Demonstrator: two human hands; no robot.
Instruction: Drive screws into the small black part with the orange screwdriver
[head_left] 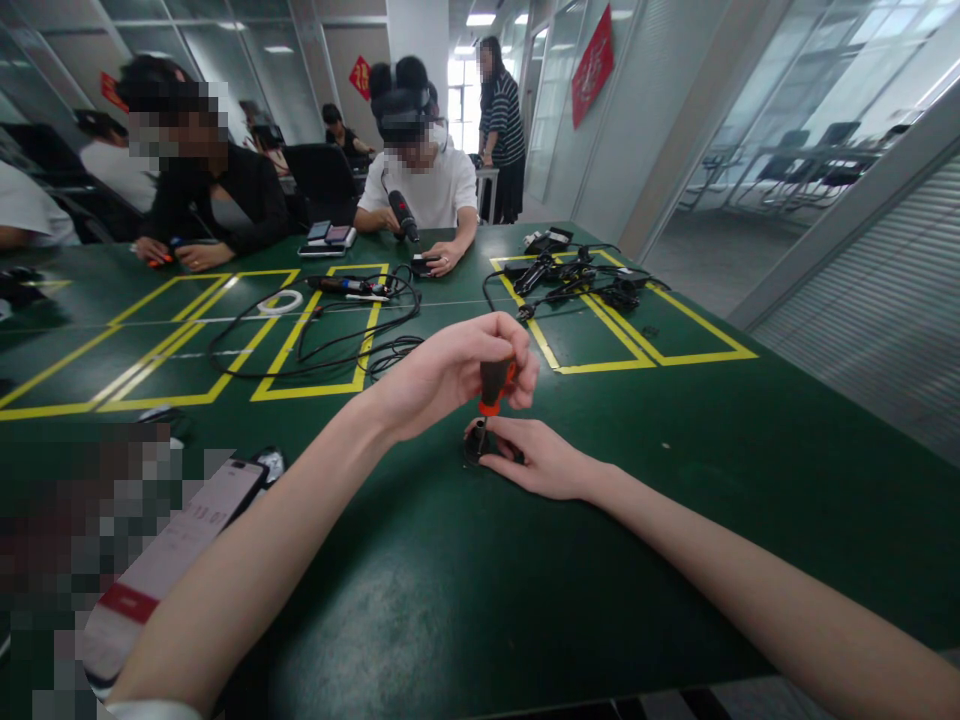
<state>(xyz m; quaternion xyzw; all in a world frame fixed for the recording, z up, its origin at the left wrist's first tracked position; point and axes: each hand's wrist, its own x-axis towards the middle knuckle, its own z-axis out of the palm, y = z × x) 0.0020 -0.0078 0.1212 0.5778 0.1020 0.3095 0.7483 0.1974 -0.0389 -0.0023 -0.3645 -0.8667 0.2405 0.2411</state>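
Note:
My left hand (pixel 469 365) is closed around the black and orange handle of a screwdriver (pixel 491 385). The shaft points straight down, its tip reaching a small dark round part (pixel 474 446) on the green table (pixel 600 590). My right hand (pixel 536 458) pinches that part from the right, thumb and fingertips against its edge. Fingers hide some of the part, so its exact kind does not show.
Beyond my hands lie a cable bundle (pixel 577 280) and a long black cable (pixel 307 350) with a white tape ring (pixel 281 302). A phone (pixel 176 570) rests by my left forearm. Across the table, a person (pixel 420 180) holds a power screwdriver (pixel 403 215).

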